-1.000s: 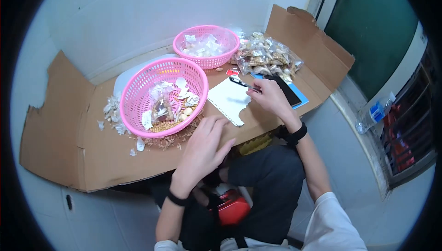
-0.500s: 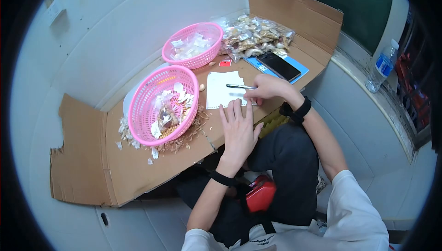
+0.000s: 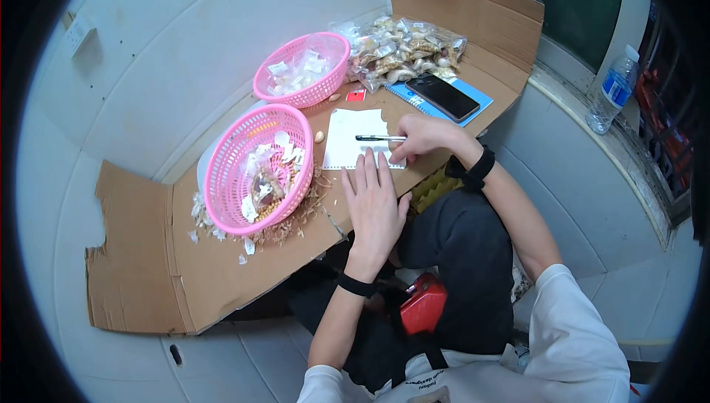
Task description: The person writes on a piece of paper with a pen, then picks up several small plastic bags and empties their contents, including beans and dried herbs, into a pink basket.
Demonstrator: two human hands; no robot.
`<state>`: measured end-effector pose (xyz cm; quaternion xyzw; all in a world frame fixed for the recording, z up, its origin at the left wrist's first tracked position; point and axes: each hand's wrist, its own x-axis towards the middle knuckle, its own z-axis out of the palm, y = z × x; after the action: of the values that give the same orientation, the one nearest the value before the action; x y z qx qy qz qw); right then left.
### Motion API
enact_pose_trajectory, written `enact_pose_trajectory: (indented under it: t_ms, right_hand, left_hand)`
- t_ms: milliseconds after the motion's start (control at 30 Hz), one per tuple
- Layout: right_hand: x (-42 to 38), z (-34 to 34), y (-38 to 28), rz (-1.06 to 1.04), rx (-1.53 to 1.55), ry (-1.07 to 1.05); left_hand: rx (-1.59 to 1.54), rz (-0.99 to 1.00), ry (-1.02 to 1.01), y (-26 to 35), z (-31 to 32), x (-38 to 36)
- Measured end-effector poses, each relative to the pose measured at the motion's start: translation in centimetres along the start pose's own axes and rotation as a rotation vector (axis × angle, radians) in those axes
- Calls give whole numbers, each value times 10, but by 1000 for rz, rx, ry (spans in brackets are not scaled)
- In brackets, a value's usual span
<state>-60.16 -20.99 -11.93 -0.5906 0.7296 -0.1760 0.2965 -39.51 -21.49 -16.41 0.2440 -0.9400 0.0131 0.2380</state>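
A pen (image 3: 379, 137) with a dark tip end and a pale barrel is pinched in my right hand (image 3: 430, 137), lying nearly level over a white sheet of paper (image 3: 347, 123). The sheet has a torn, perforated near edge and one ragged corner. My left hand (image 3: 375, 207) rests flat with its fingers stretched out, fingertips on the near edge of the paper. I cannot make out any writing. Just beyond my right hand, a black smartphone (image 3: 442, 97) sits on a blue spiral notebook (image 3: 479, 100).
Cardboard (image 3: 244, 277) covers the table. On it stand a pink basket (image 3: 214, 181) with scraps and a small bag, another pink basket (image 3: 310, 94) with labelled clear bags, and a heap of filled bags (image 3: 407, 48). A water bottle (image 3: 614, 92) stands on the right ledge.
The view has shifted slightly, so most of the tabletop sits a little further left and higher. Both hands, the pen and the paper keep about the same places relative to each other.
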Motion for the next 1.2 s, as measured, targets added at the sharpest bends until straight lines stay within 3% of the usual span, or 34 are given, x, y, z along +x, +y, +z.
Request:
enact_pose_trajectory:
  t_ms: [200, 400, 600, 667, 733, 967, 1200]
  right_hand:
    - [-9, -6, -9, 109, -132, 98]
    - [-12, -7, -6, 109, -137, -52]
    - [-14, -10, 4, -81, 26, -110]
    - [-12, -9, 9, -118, 75, -36]
    - [-9, -4, 12, -98, 91, -25]
    - [-5, -3, 11, -78, 141, -127]
    - [-4, 1, 13, -161, 111, -88]
  left_hand:
    - [-9, -16, -15, 8, -3, 0]
    - [-88, 8, 7, 8, -4, -5]
    - [-95, 9, -10, -1, -11, -4]
    - [-78, 14, -10, -6, -11, -1]
    - [-128, 123, 19, -10, -8, 2]
    - [-89, 121, -20, -7, 1, 3]
    - [-55, 105, -29, -13, 2, 8]
